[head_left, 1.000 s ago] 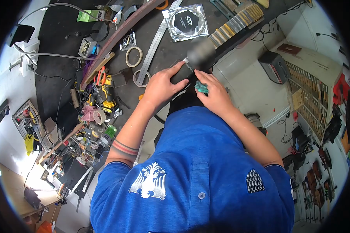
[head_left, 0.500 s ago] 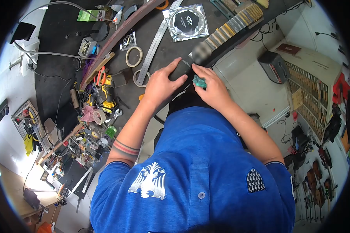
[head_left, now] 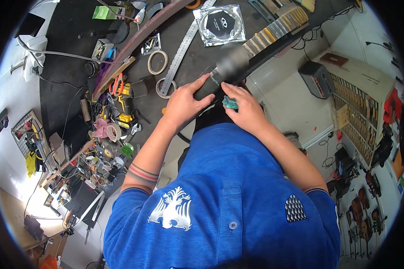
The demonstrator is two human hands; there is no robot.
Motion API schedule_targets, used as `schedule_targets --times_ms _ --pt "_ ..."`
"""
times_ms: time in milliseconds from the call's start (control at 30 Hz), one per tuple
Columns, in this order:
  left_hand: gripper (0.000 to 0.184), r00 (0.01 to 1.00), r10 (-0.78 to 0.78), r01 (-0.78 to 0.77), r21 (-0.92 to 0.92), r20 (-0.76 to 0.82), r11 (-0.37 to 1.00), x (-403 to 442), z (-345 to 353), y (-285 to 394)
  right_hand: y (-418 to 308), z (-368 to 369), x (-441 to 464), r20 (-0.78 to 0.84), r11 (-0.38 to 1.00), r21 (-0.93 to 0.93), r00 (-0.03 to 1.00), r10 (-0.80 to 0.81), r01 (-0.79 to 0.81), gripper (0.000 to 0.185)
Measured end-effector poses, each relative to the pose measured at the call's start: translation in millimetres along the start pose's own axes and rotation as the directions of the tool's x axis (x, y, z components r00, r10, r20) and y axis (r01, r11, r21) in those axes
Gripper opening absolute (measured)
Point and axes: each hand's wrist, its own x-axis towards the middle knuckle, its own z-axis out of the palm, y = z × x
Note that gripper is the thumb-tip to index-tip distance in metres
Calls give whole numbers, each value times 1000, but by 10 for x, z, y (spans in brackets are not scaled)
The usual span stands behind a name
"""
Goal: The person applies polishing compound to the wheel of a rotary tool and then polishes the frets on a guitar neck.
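Observation:
My left hand (head_left: 184,101) is at the front edge of the dark workbench (head_left: 191,62), its thumb and fingers curved around a dark, bar-shaped piece (head_left: 206,88) whose kind I cannot make out. Close beside it on the right, my right hand (head_left: 246,106) is closed on a small, crumpled-looking green thing (head_left: 230,103). The fingertips of my right hand reach up to the end of the dark piece. A blurred patch just above hides what lies at that spot.
A row of upright strips (head_left: 278,29) lines the bench edge. Behind my hands lie a steel ruler (head_left: 184,49), tape rolls (head_left: 157,62) and a packaged cable coil (head_left: 220,25). A curved wooden piece (head_left: 141,36), yellow drill (head_left: 126,101) and cluttered tools are leftward.
My hands stay close together at the bench edge and have shifted only slightly. The fingertips of my right hand sit a little lower. The bench things shift slightly rightward in view.

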Motion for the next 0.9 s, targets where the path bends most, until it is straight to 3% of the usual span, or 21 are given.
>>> schedule_targets --times_ms 200,400,600,700,900 --pt "77 997 -23 17 -85 -72 996 22 21 -57 25 45 122 -23 999 -26 1000 -22 21 75" --pt "77 999 -38 38 -35 10 999 9 3 -30 -32 15 42 -4 999 19 1000 26 -26 74" --pt "78 994 -4 -6 -86 -113 996 24 35 -90 -41 46 199 -11 1000 1 1000 16 -15 73" --pt "78 994 -99 92 -131 -47 987 21 -36 -31 -30 55 238 -7 1000 -13 1000 -2 2 72" --pt "77 994 -17 8 -84 -108 996 5 38 -92 -27 40 189 -8 1000 -9 1000 -5 4 72"
